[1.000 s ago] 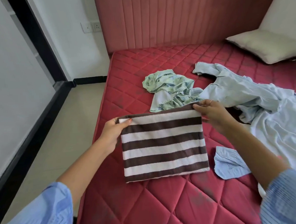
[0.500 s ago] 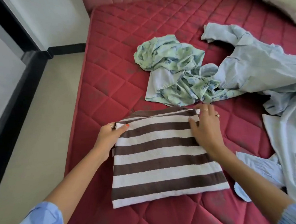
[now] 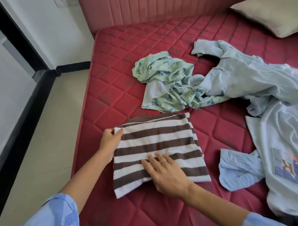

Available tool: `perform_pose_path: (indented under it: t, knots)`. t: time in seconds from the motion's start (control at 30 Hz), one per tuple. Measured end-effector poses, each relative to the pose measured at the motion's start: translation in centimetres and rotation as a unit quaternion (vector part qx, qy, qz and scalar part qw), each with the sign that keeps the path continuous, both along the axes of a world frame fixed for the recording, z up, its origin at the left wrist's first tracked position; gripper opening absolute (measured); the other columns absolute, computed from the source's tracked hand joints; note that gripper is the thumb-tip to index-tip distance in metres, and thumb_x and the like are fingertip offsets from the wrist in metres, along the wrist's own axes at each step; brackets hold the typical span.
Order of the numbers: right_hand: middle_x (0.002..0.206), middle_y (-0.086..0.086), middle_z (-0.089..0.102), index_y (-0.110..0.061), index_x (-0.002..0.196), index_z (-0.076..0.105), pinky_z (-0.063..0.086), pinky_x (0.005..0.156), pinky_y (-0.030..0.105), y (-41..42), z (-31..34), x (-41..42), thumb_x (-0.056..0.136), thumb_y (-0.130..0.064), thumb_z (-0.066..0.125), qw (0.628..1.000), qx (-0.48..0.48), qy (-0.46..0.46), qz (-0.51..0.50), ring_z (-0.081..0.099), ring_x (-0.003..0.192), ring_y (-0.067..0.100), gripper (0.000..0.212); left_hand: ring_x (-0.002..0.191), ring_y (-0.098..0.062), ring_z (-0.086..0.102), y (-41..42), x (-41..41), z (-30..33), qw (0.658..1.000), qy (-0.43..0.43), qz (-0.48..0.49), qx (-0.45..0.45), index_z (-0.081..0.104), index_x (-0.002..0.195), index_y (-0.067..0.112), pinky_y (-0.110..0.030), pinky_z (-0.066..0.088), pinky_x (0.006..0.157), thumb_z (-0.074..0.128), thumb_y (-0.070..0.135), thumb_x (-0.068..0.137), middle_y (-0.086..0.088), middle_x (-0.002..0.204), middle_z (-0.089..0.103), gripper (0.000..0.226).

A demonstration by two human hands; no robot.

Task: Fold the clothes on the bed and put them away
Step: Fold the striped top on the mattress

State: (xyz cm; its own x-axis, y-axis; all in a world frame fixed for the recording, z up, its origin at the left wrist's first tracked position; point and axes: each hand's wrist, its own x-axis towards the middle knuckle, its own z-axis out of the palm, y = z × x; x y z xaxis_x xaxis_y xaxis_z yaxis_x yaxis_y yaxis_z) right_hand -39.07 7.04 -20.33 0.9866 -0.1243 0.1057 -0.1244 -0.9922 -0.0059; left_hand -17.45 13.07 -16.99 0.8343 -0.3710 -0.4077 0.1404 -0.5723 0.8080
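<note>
Head view: one striped top (image 3: 157, 147) is folded; left hand (image 3: 111, 140) pinches its corner, right hand (image 3: 165, 174) presses flat. Green cloth (image 3: 167, 80) and blue shirts (image 3: 257, 83) wait.

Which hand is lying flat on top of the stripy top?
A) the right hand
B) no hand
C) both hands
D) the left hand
A: the right hand lies flat with straight fingers on the striped top, while the left hand pinches its far left corner instead.
</note>
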Motion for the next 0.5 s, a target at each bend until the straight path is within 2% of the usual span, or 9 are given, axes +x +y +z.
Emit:
perform_pose_path:
  t: [0.07, 0.1, 0.17, 0.23, 0.3, 0.4, 0.5]
  knots:
    - [0.104, 0.007, 0.069, -0.014, 0.122, 0.057, 0.051, 0.064, 0.037, 0.5, 3.4, 0.3, 0.084, -0.023, 0.039, 0.995, 0.076, -0.01, -0.061, 0.067, 0.089, 0.032, 0.043, 0.064, -0.022, 0.05, 1.0, -1.0, 1.0, 0.999, -0.038, 0.009, 0.002, 0.056, 0.074, 0.012, -0.038, 0.044, 0.065, 0.054, 0.031, 0.094, -0.004, 0.07, 0.053, 0.027]
    - [0.105, 0.008, 0.069, -0.018, 0.125, 0.055, 0.049, 0.067, 0.038, 0.6, 5.2, 0.3, 0.089, -0.026, 0.042, 0.988, 0.117, -0.018, -0.102, 0.065, 0.092, 0.033, 0.039, 0.059, -0.021, 0.045, 1.8, -1.5, 1.9, 0.999, -0.038, 0.013, -0.002, 0.054, 0.07, 0.012, -0.036, 0.039, 0.062, 0.051, 0.031, 0.095, -0.005, 0.065, 0.049, 0.032]
    - [0.113, 0.013, 0.067, -0.023, 0.128, 0.053, 0.047, 0.082, 0.041, 0.1, 8.0, 0.4, 0.094, -0.038, 0.049, 0.954, 0.236, -0.009, -0.183, 0.061, 0.104, 0.036, 0.037, 0.063, -0.02, 0.048, 2.9, -1.6, 3.8, 1.0, -0.02, 0.019, -0.016, 0.06, 0.079, 0.009, -0.03, 0.036, 0.064, 0.048, 0.033, 0.097, -0.008, 0.071, 0.053, 0.033]
    - [0.11, 0.012, 0.069, -0.022, 0.116, 0.061, 0.047, 0.088, 0.04, -0.3, 10.8, -0.4, 0.093, -0.04, 0.054, 0.903, 0.366, -0.044, -0.221, 0.061, 0.107, 0.033, 0.03, 0.072, -0.022, 0.053, 4.2, -1.6, 5.9, 0.999, -0.001, 0.011, -0.035, 0.062, 0.089, 0.008, -0.031, 0.037, 0.065, 0.046, 0.036, 0.098, -0.011, 0.086, 0.057, 0.034]
    - [0.098, 0.009, 0.071, -0.017, 0.096, 0.065, 0.05, 0.088, 0.043, -0.4, 13.5, -1.7, 0.09, -0.036, 0.058, 0.841, 0.48, -0.083, -0.237, 0.066, 0.096, 0.029, 0.021, 0.076, -0.021, 0.055, 5.1, -1.9, 7.8, 0.999, 0.008, 0.005, -0.037, 0.06, 0.091, 0.014, -0.03, 0.038, 0.071, 0.044, 0.038, 0.099, -0.005, 0.093, 0.06, 0.03]
    - [0.091, 0.013, 0.073, -0.009, 0.101, 0.069, 0.057, 0.083, 0.047, -0.1, 17.0, -4.6, 0.092, -0.026, 0.061, 0.721, 0.625, -0.116, -0.276, 0.068, 0.078, 0.026, 0.021, 0.067, -0.014, 0.052, 5.8, -3.2, 10.0, 0.998, 0.037, -0.022, -0.038, 0.057, 0.083, 0.017, -0.027, 0.039, 0.068, 0.043, 0.037, 0.1, 0.001, 0.083, 0.06, 0.029]
    - [0.089, 0.015, 0.074, -0.009, 0.102, 0.069, 0.057, 0.08, 0.049, 0.2, 19.4, -8.0, 0.093, -0.029, 0.061, 0.653, 0.679, -0.132, -0.31, 0.07, 0.077, 0.03, 0.023, 0.066, -0.014, 0.052, 5.8, -5.6, 11.5, 0.996, 0.045, -0.073, -0.028, 0.058, 0.084, 0.016, -0.026, 0.039, 0.064, 0.043, 0.036, 0.101, 0.001, 0.082, 0.061, 0.03]
